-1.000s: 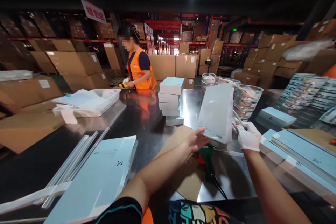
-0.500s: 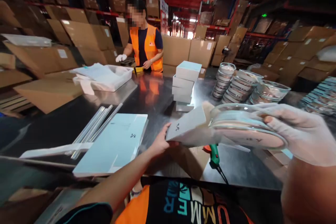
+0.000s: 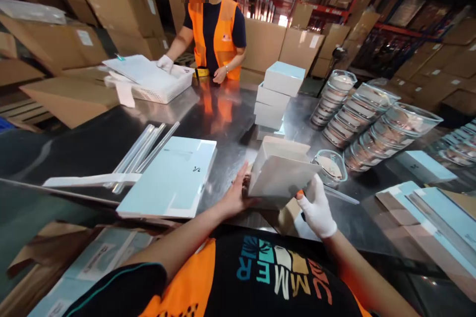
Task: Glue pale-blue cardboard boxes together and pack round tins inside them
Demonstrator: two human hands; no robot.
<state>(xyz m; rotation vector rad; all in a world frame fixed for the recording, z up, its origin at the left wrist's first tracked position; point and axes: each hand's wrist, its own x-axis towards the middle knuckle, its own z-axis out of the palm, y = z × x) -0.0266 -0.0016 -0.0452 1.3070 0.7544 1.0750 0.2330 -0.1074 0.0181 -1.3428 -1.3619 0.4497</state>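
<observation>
An unfolded white cardboard box point(image 3: 282, 178) with raised flaps is held in front of me above the table. My bare left hand point(image 3: 238, 190) grips its left side. At the lower right edge of the box, my white-gloved right hand point(image 3: 318, 210) has its thumb and fingers around the cardboard, the thumb tip uncovered. Just behind the box, a round glass bowl point(image 3: 330, 167) stands on the table. To the left lies a flat pale-blue carton stack point(image 3: 169, 178) with a handwritten mark.
Pale-blue boxes point(image 3: 284, 79) are stacked ahead. Several glass bowl stacks point(image 3: 386, 129) stand right, beside flat cartons point(image 3: 427, 223). Clear tubes point(image 3: 137, 153) lie left. Across the dark table point(image 3: 223, 109), a person in an orange vest point(image 3: 223, 29) reaches into a white basket point(image 3: 167, 91).
My right hand has moved left to the box. The glass bowl in its grip before is gone from it, and one now stands behind the box. The co-worker's gloved hand has moved onto the basket.
</observation>
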